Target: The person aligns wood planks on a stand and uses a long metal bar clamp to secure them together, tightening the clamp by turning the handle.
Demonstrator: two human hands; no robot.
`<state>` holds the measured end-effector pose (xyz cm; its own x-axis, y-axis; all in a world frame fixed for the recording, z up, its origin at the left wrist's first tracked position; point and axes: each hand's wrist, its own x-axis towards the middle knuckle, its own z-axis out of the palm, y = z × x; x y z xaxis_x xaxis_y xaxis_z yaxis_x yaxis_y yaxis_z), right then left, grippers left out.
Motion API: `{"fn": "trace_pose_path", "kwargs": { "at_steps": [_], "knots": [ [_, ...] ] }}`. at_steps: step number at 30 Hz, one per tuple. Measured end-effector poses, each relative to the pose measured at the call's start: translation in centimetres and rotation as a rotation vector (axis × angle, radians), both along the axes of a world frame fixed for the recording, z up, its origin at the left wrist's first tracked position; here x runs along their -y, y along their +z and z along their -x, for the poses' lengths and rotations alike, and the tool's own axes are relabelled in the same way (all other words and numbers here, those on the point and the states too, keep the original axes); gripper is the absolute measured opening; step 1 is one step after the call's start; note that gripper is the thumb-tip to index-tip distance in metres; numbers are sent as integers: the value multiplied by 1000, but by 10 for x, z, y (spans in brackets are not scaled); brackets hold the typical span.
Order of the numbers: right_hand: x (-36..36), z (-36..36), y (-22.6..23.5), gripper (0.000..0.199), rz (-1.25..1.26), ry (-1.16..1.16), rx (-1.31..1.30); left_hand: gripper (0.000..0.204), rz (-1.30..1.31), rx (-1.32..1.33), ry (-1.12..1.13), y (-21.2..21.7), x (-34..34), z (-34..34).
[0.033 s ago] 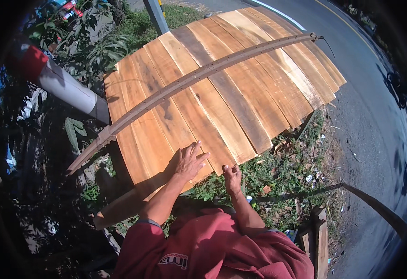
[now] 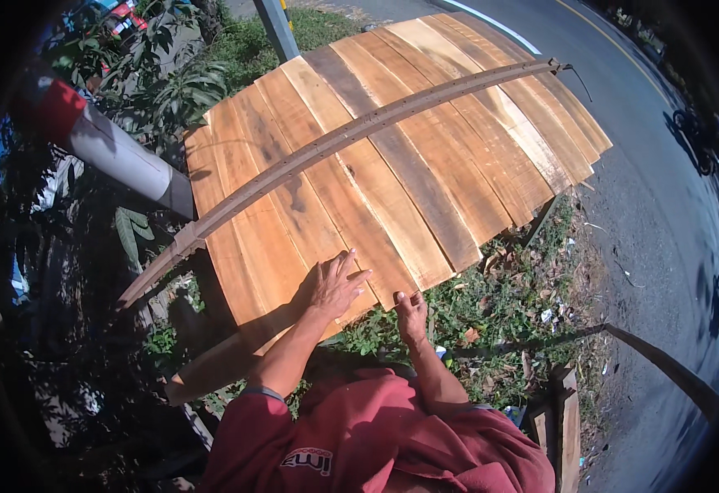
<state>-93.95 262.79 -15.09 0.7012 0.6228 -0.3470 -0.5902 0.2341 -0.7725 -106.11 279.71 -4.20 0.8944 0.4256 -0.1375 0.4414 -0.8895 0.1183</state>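
Note:
Thin wooden boards (image 2: 327,201) lie side by side in a row, light brown with a few darker ones. My left hand (image 2: 339,287) rests flat, fingers spread, on the near part of a board left of the middle. Beside it, my right hand (image 2: 411,319) is closed at the near end of a board (image 2: 376,267), thumb on top and the other fingers partly hidden below the edge. A long, dark wooden strip (image 2: 359,127) with small holes crosses over the boards from lower left to upper right.
A white post with a red band (image 2: 121,160) stands at the left, and a grey metal post (image 2: 276,29) behind the boards. Leafy plants (image 2: 491,304) and litter cover the ground in front. A paved road (image 2: 631,164) with a motorcycle (image 2: 695,140) runs along the right.
The motorcycle on the road has moved slightly toward the far side. Both my hands and the boards have stayed where they were.

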Motion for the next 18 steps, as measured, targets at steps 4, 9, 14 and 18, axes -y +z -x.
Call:
{"fn": "trace_pose_path", "kwargs": {
  "at_steps": [4, 9, 14, 18],
  "knots": [
    [0, 4, 7, 22, -34, 8, -51, 54, -31, -12, 3, 0, -1, 2],
    [4, 1, -7, 22, -44, 13, -90, 54, -31, -31, 11, -1, 0, 2],
    [5, 6, -12, 21, -25, -5, -72, 54, -9, -39, 19, -3, 0, 1],
    [6, 24, -2, 22, 15, -8, -57, 54, 22, -43, 43, 2, -1, 8]
  ]
}}
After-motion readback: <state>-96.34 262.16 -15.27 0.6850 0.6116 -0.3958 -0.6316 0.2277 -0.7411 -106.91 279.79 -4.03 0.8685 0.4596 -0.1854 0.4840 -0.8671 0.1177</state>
